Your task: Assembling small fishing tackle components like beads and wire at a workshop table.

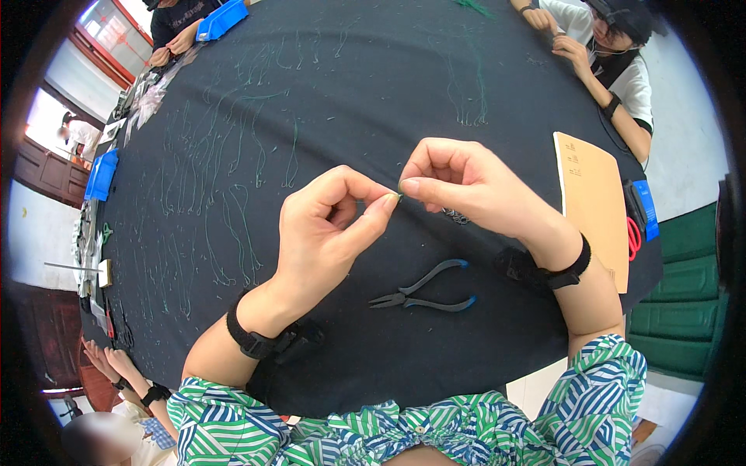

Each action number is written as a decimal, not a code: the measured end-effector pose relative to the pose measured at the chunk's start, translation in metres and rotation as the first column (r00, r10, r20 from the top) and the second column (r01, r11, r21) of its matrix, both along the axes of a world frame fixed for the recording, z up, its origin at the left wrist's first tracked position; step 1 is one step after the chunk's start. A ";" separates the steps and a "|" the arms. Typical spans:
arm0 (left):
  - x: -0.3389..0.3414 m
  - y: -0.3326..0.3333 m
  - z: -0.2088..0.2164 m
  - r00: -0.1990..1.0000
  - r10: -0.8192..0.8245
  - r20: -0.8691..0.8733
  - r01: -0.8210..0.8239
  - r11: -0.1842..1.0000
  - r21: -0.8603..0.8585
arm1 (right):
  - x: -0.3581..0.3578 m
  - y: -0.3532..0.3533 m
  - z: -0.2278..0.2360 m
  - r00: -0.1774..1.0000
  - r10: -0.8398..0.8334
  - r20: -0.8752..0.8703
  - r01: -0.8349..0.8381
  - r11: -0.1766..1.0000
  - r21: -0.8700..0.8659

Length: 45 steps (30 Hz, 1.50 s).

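In front of me, my left hand point(330, 221) pinches thumb to index finger on a small bit of green thread point(399, 195). The fingertips of my right hand point(474, 186) meet it there, thumb and index also pressed together on the thread. Whatever is fixed to the thread is too small to make out. Partly behind my right hand lies a little heap of thin metal pieces point(457, 218). Pliers point(420, 297) with grey handles and blue tips rest on the dark cloth below both hands, jaws pointing left and handles spread.
Many fine green threads point(249, 213) lie over the black tablecloth point(342, 116) on the left, others at the far right. To my right are a tan notebook point(594, 210) and red-handled scissors point(634, 239). Blue trays point(101, 175) line the left edge. Other people work around the table.
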<state>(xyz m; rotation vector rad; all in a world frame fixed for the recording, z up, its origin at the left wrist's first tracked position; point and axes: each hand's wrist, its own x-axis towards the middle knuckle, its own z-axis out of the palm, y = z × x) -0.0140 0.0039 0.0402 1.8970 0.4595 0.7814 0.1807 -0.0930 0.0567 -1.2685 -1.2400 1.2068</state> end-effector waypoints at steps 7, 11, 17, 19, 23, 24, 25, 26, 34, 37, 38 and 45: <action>-0.002 0.003 0.001 0.998 0.001 0.068 0.000 1.000 -0.022 | -0.014 -0.002 -0.009 0.999 -0.023 -0.035 0.025 0.998 0.062; -0.004 0.008 -0.001 0.999 0.011 0.050 -0.015 0.996 0.086 | -0.023 -0.007 -0.001 0.991 -0.113 0.073 0.106 0.990 0.087; 0.001 0.006 0.003 0.990 0.093 0.110 -0.116 0.969 0.219 | -0.025 -0.011 0.005 0.886 -0.250 0.391 0.087 0.917 0.389; 0.001 0.006 0.005 0.990 0.097 0.106 -0.121 0.960 0.254 | -0.024 -0.012 0.008 0.855 -0.277 0.438 0.076 0.903 0.423; 0.001 0.006 0.008 0.992 0.094 0.082 -0.116 0.937 0.328 | -0.024 -0.013 0.013 0.792 -0.361 0.491 0.065 0.851 0.521; 0.001 0.005 0.009 0.992 0.094 0.082 -0.116 0.937 0.328 | -0.024 -0.013 0.014 0.793 -0.361 0.491 0.065 0.851 0.521; 0.001 0.005 0.010 0.994 0.086 0.070 -0.105 0.931 0.349 | -0.023 -0.013 0.014 0.777 -0.373 0.506 0.056 0.843 0.535; 0.001 0.005 0.010 0.995 0.078 0.057 -0.093 0.924 0.370 | -0.022 -0.013 0.015 0.762 -0.386 0.520 0.047 0.834 0.550; -0.001 0.006 0.008 1.000 0.021 0.024 -0.028 0.921 0.388 | -0.014 -0.012 0.019 0.730 -0.380 0.568 0.005 0.834 0.552; -0.001 0.007 0.007 1.000 0.021 0.015 -0.025 0.920 0.391 | -0.012 -0.014 0.022 0.728 -0.347 0.591 0.008 0.866 0.499; -0.002 0.007 0.007 1.000 0.023 0.010 -0.025 0.918 0.395 | -0.012 -0.014 0.022 0.722 -0.337 0.604 0.001 0.874 0.487; -0.003 0.006 0.008 1.000 0.004 -0.016 0.001 0.952 0.305 | -0.018 -0.015 0.021 0.682 -0.304 0.666 0.072 0.933 0.352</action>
